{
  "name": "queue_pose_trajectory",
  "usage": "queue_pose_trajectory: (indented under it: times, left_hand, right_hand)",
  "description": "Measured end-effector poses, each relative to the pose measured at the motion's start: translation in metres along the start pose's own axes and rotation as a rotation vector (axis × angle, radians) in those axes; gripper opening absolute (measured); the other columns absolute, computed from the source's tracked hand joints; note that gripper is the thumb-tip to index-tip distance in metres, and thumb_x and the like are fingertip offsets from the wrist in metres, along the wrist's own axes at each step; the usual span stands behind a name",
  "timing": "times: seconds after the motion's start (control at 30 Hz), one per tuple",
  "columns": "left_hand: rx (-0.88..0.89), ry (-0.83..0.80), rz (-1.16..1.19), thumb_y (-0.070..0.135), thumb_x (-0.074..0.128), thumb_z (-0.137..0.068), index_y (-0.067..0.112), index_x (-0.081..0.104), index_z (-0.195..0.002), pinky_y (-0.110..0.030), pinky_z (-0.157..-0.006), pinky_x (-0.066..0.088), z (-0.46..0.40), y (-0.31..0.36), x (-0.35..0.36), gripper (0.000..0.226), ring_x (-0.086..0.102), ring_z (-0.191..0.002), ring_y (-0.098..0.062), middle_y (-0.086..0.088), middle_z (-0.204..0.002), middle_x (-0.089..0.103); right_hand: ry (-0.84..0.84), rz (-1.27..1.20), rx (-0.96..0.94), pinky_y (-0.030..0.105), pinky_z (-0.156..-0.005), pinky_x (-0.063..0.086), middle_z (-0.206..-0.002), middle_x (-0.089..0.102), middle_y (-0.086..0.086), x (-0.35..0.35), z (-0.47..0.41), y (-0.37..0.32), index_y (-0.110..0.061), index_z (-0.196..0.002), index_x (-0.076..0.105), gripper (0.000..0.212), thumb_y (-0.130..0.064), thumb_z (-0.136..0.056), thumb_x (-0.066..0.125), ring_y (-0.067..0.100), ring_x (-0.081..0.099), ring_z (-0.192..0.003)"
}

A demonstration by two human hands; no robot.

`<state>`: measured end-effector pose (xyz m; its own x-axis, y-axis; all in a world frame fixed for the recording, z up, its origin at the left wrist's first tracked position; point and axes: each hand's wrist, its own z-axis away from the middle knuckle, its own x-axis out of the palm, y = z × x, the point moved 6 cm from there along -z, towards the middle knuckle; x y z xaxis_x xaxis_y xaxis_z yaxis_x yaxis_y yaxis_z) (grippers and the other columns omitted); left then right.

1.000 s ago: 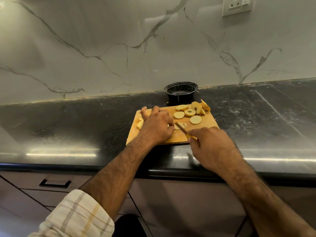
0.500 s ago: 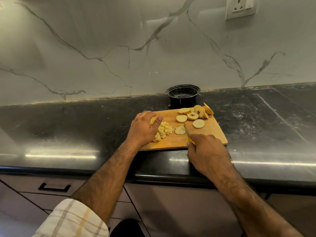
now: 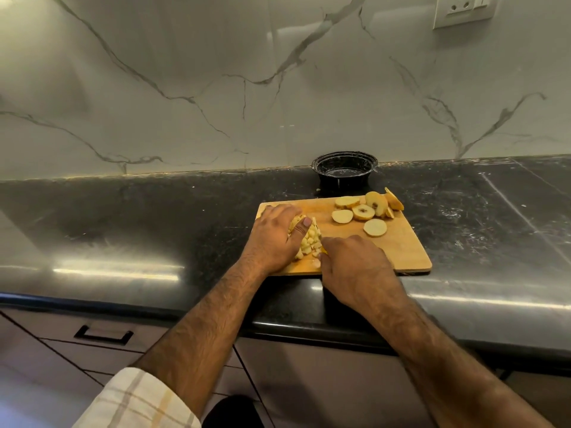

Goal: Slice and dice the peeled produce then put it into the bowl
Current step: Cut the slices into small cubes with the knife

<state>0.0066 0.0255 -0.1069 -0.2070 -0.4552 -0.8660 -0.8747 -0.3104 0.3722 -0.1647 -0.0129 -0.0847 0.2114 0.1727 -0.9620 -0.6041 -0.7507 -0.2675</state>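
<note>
The diced pieces [image 3: 309,240] are now gathered into one tight heap on the near left part of the cutting board [image 3: 398,251]. Half a second ago they lay more loosely beside the left hand, and the right hand was lower and further to the right, with the knife blade pointing up toward the slices. Now the right hand [image 3: 355,267] has come in against the heap from the right, while the left hand [image 3: 275,239] cups it from the left, thumb laid over the top.

The grip of the left hand is curved around the pile and touches it. The right hand is closed on a yellow handle [image 3: 323,251], of which only a small bit shows; the blade itself I cannot see.

I judge that the person is collecting the dice between hand and knife to lift them. The black bowl [image 3: 344,171] stands behind the board on the dark worktop [image 3: 154,217], and I see no pieces in it yet. Several round slices [image 3: 364,210] wait uncut at the far right of the board, so much of the dicing remains.
</note>
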Motion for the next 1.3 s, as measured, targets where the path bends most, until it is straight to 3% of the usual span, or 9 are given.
queue_pose_trajectory:
  times: [0.17,0.33,0.43,0.6,0.7,0.8,0.87,1.1,1.3]
  left_hand:
    - [0.020,0.019,0.006,0.064,0.038,-0.106,0.024,0.053,-0.149,-0.047,-0.121,0.028,0.000,0.001,0.000,0.061,0.038,-0.145,-0.019,-0.001,-0.156,0.049]
    - [0.082,0.021,0.011,0.092,0.045,-0.081,0.032,0.050,-0.148,-0.052,-0.122,0.023,0.005,0.002,-0.002,0.090,0.034,-0.147,-0.015,0.007,-0.157,0.046]
    - [0.075,-0.048,-0.057,0.095,0.056,-0.070,0.036,0.043,-0.151,-0.053,-0.123,0.017,0.005,0.004,0.002,0.101,0.027,-0.150,-0.016,0.007,-0.161,0.039]
    - [0.044,0.012,-0.098,0.087,0.056,-0.080,0.037,0.046,-0.140,-0.054,-0.120,0.023,0.002,0.004,0.001,0.079,0.033,-0.145,-0.018,0.007,-0.153,0.046]
    - [0.194,0.061,-0.119,0.082,0.046,-0.088,0.045,0.045,-0.148,-0.059,-0.118,0.024,0.007,0.011,0.000,0.071,0.033,-0.145,-0.017,0.010,-0.154,0.045]
    - [0.374,0.056,-0.111,0.058,0.050,-0.099,0.055,0.052,-0.146,-0.055,-0.118,0.018,0.011,0.022,-0.001,0.047,0.029,-0.148,-0.018,0.010,-0.160,0.040]
    - [0.412,0.030,-0.119,0.043,0.058,-0.096,0.056,0.060,-0.139,-0.054,-0.117,0.017,0.012,0.024,-0.001,0.045,0.026,-0.148,-0.019,0.009,-0.162,0.038]
    - [0.401,0.110,-0.207,0.036,0.059,-0.091,0.043,0.076,-0.121,-0.056,-0.113,0.028,0.016,0.027,-0.005,0.035,0.034,-0.146,-0.024,0.003,-0.156,0.047]
    - [0.300,0.216,-0.070,0.036,0.062,-0.092,0.030,0.076,-0.110,-0.056,-0.110,0.036,0.016,0.019,-0.010,0.023,0.041,-0.139,-0.018,0.003,-0.142,0.057]
  right_hand:
    - [0.093,0.081,-0.008,0.040,-0.077,0.045,-0.118,0.066,0.003,-0.012,0.004,0.015,-0.030,-0.149,0.046,0.042,-0.035,-0.108,0.045,0.023,0.060,-0.099]
    - [0.168,-0.063,0.009,0.039,-0.086,0.052,-0.120,0.069,0.000,-0.012,0.012,0.035,-0.033,-0.142,0.060,0.039,-0.042,-0.106,0.049,0.023,0.062,-0.108]
    - [0.197,-0.212,0.017,0.039,-0.085,0.057,-0.113,0.070,-0.003,-0.008,0.012,0.048,-0.035,-0.140,0.062,0.039,-0.045,-0.103,0.054,0.017,0.061,-0.100]
    - [0.295,-0.258,0.009,0.030,-0.073,0.048,-0.093,0.067,-0.006,-0.005,0.016,0.055,-0.031,-0.136,0.067,0.037,-0.043,-0.103,0.057,0.014,0.058,-0.088]
    - [0.317,-0.324,-0.002,0.030,-0.072,0.048,-0.085,0.062,-0.012,-0.003,0.017,0.052,-0.030,-0.135,0.068,0.035,-0.042,-0.103,0.058,0.011,0.058,-0.084]
    - [0.341,-0.413,0.007,0.032,-0.072,0.053,-0.077,0.065,-0.011,-0.002,0.015,0.055,-0.027,-0.133,0.068,0.034,-0.041,-0.103,0.060,0.010,0.060,-0.078]
    - [0.355,-0.448,0.018,0.031,-0.071,0.054,-0.078,0.066,-0.011,-0.002,0.014,0.057,-0.026,-0.132,0.069,0.033,-0.040,-0.103,0.061,0.007,0.061,-0.076]
    - [0.398,-0.556,0.052,0.029,-0.071,0.059,-0.091,0.074,-0.007,-0.003,0.015,0.060,-0.024,-0.131,0.071,0.033,-0.037,-0.103,0.062,0.008,0.066,-0.079]
    - [0.397,-0.302,0.088,0.027,-0.058,0.044,-0.075,0.062,-0.011,-0.004,0.017,0.057,-0.028,-0.126,0.072,0.030,-0.041,-0.103,0.057,0.009,0.057,-0.067]
